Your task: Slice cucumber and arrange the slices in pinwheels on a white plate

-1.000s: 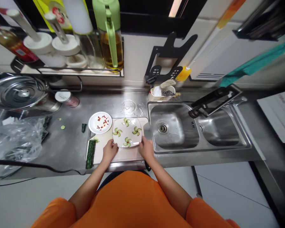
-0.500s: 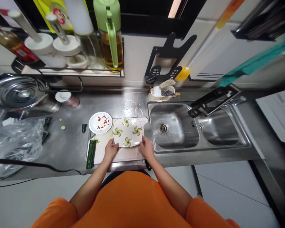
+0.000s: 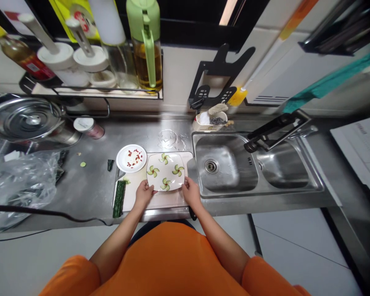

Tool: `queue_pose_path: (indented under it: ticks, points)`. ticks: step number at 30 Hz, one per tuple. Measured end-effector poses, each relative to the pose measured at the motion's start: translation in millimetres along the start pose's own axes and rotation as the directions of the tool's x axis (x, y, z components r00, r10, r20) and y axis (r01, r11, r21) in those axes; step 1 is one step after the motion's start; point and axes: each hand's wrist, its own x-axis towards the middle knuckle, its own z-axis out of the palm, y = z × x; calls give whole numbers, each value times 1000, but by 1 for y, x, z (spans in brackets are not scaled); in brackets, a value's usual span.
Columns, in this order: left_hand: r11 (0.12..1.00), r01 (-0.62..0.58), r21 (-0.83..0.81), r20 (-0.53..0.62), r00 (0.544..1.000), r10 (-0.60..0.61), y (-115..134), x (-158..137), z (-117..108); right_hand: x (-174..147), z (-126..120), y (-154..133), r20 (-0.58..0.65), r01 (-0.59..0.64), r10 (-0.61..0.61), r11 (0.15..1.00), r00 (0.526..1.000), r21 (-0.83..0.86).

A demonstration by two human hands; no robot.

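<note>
Both hands grip a squarish white plate (image 3: 165,171) by its near corners, above the white cutting board (image 3: 169,201). My left hand (image 3: 144,194) is closed on the left corner, and my right hand (image 3: 191,192) pinches the right one. Cucumber slices (image 3: 165,184) are fanned into several pinwheels on the plate, each with a small reddish centre. Behind it on the left, a round white plate (image 3: 123,159) holds small red pieces. A length of cucumber (image 3: 119,198) lies along the board's left end. On the right, a knife (image 3: 192,168) is partly hidden by my right hand.
A double steel sink (image 3: 231,164) with a black faucet (image 3: 267,125) is on the right. Plastic bags (image 3: 27,185), a lidded pot (image 3: 31,119) and a small canister (image 3: 89,128) stand left. A seasoning rack (image 3: 111,93) hangs above. A dark cable (image 3: 49,212) crosses the front edge.
The camera view has shifted very slightly. Both hands keep the same grip on the squarish plate, and nothing on the counter has visibly moved.
</note>
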Motion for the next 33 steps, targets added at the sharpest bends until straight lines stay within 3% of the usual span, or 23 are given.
queue_pose_path:
  ticks: [7, 11, 13, 17, 21, 25, 29, 31, 33]
  points:
    - [993, 62, -99, -8, 998, -63, 10, -7, -5, -2, 2, 2, -13, -22, 26, 977, 1000, 214]
    - [981, 75, -179, 2, 997, -76, 14, -12, -8, -2, 7, 2, 30, -100, 96, 899, 995, 426]
    - [978, 64, -200, 11, 998, -63, 13, -14, -9, -2, 11, 0, 114, -170, 127, 785, 985, 595]
    - [971, 54, -233, 24, 998, -50, 12, -17, -11, 0, 20, -6, 304, -313, 95, 455, 948, 833]
    - [967, 58, -249, 24, 998, -53, 14, -21, -13, 3, 25, -10, 366, -375, 87, 289, 926, 881]
    - [970, 64, -234, 64, 997, -50, 19, -24, -18, 4, 27, -9, 409, -416, 82, 238, 909, 878]
    - [980, 57, -193, 203, 979, -17, 23, -27, -31, 4, 25, -8, 413, -414, 48, 210, 909, 886]
    - [991, 0, -134, 244, 969, 33, 20, -26, -41, 5, 22, -7, 410, -407, 29, 207, 911, 890]
    - [990, -142, -19, 233, 962, 143, 12, -23, -52, 6, 17, -5, 406, -398, 11, 225, 914, 889]
